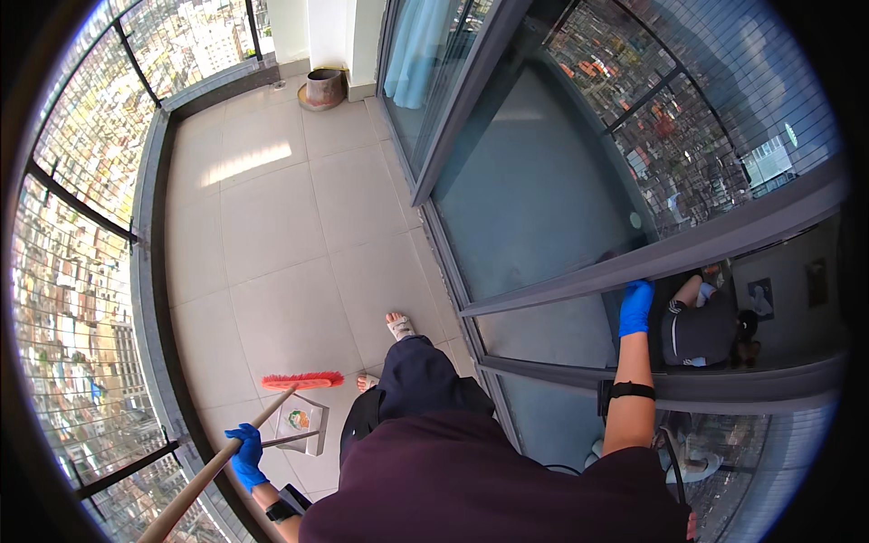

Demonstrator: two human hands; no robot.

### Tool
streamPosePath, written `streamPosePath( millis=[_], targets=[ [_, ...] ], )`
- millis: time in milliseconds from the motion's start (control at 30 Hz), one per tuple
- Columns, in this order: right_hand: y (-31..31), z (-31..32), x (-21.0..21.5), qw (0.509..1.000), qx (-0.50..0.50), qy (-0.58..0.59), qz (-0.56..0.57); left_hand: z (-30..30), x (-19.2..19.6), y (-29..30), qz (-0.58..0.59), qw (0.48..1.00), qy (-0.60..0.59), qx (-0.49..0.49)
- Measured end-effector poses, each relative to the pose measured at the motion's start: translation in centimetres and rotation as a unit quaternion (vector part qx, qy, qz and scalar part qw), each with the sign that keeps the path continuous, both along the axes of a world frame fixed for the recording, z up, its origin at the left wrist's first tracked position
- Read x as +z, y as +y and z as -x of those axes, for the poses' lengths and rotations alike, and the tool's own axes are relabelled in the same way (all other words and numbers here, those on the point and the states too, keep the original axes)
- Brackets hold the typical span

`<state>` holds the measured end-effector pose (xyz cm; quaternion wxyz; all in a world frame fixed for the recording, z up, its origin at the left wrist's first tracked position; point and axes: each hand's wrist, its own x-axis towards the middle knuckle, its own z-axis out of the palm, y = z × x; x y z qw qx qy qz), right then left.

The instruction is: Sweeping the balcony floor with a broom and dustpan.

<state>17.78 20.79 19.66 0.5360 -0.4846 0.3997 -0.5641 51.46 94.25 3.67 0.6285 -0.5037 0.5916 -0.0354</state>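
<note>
View from above of a person standing on a narrow tiled balcony, both hands in blue gloves.

A dustpan (303,419) lies flat on the floor (272,235) beside the person's left leg. It is pale, roughly square, and carries a small round orange and green label in its middle. Its thin handle points toward the left hand.

The left hand (246,455), low and to the left, has its grip closed around the wooden handle of a broom (231,450). The handle slopes from the lower left edge of the picture up to a red brush head (302,381), which rests on the floor just above the dustpan and near the person's bare left foot (366,383). The brush head lies ahead of the grip, well apart from it along the handle.

The right hand (635,307) reaches up and to the right, its fingers curled over the grey metal frame of a sliding glass door (543,190). The glass reflects the person and the city.

A glass railing with dark posts (136,240) curves along the left side, with buildings far below. Between railing and door the beige tiles stretch away open to the far end, where a round brown pot (323,88) stands by a white wall. The right foot (399,325) is stepped forward close to the door track.
</note>
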Motion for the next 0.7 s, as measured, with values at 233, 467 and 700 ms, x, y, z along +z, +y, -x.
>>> streamPosePath(
  millis=[233,467,700],
  targets=[
    [-0.9,9.1,-2.8,0.997,0.080,0.018,-0.001,-1.5,-0.2,-2.2,-0.007,1.000,0.004,-0.003],
    [4.2,9.2,0.6,0.982,0.065,0.174,0.029,-3.6,-0.7,-3.9,-0.007,0.998,-0.044,-0.042],
    [4.2,12.2,-1.2,0.996,0.033,0.079,-0.010,-4.8,-5.5,-4.9,-0.013,0.997,-0.063,-0.038]
  ],
)
